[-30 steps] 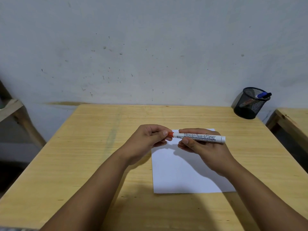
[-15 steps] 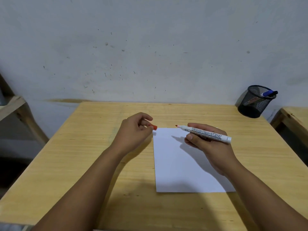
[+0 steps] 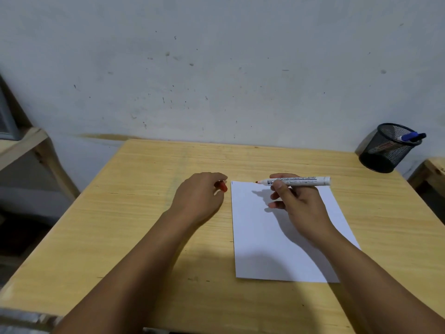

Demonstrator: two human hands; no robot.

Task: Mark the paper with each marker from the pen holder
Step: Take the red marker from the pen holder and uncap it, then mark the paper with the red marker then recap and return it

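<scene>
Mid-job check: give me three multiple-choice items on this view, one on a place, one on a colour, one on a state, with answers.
1. Where is the black mesh pen holder?
A. far right table corner
B. on the paper
C. near left edge

2. What colour is the marker cap in the left hand?
A. green
B. red
C. black

3. The white board marker in the right hand is:
A. capped
B. uncapped
C. in the holder

Answers: 1 A, it stands by the wall at the right; 2 B, the red cap shows at the fingertips; 3 B, its red tip is bare over the white paper sheet.
</scene>
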